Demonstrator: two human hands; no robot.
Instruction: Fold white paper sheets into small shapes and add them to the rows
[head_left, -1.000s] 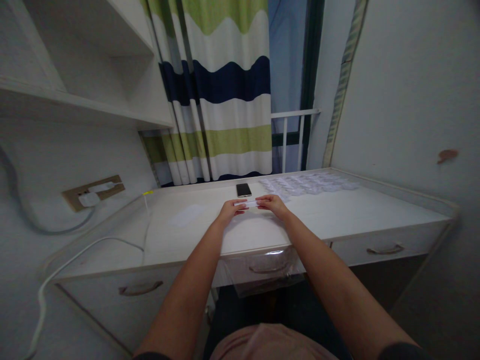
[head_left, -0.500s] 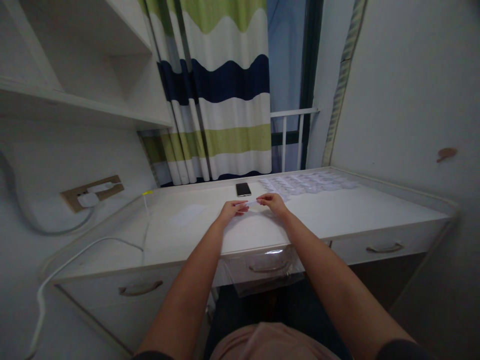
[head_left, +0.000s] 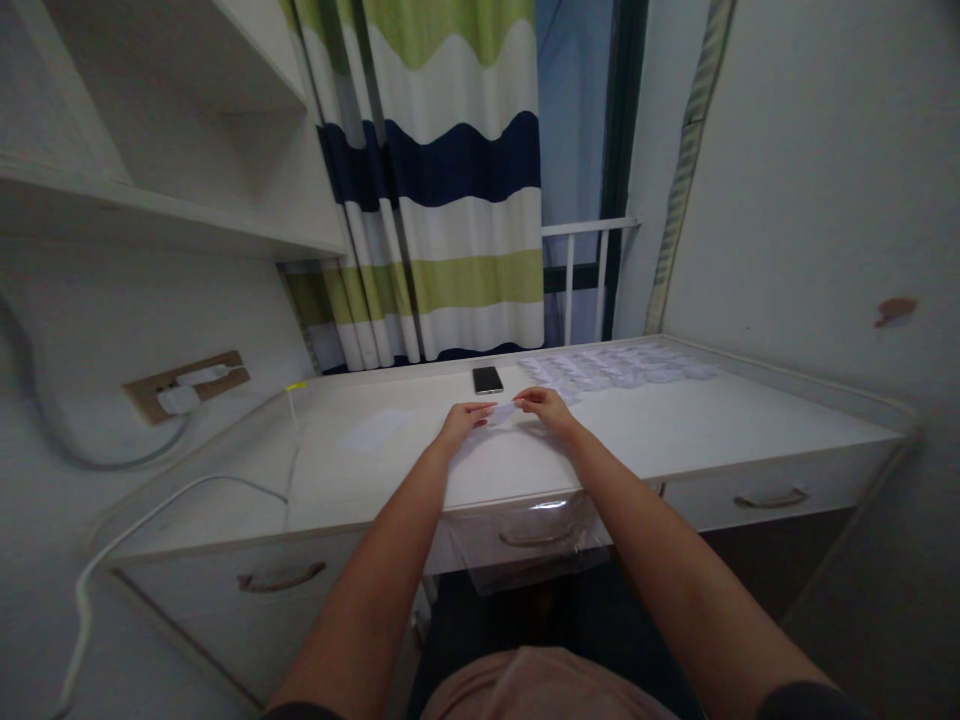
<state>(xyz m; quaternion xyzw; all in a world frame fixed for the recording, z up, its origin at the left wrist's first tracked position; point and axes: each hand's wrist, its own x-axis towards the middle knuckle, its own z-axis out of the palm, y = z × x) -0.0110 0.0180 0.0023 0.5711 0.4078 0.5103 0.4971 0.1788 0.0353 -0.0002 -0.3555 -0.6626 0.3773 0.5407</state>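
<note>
Over the middle of the desk, my left hand (head_left: pixel 466 421) and my right hand (head_left: pixel 544 404) face each other with a small, thin white piece (head_left: pixel 502 411) stretched between them. It looks like paper or thin plastic; which one I cannot tell. Each hand pinches one end of it with closed fingers. Just beyond my right hand, rows of crinkled white pieces (head_left: pixel 622 366) lie along the back of the desk. A flat white sheet (head_left: pixel 373 429) rests to the left of my left hand.
A black phone (head_left: pixel 487 380) lies behind my hands on the white desk (head_left: pixel 720 425). At the left, a white cable (head_left: pixel 187 487) crosses the desk corner near a wall socket (head_left: pixel 187 385). Clear plastic (head_left: pixel 525 560) hangs over the middle drawer. A striped curtain (head_left: pixel 465 240) hangs behind.
The white piece between my fingers has turned, showing a broader face than the narrow strip seen before. Both hands stay in nearly the same place.
</note>
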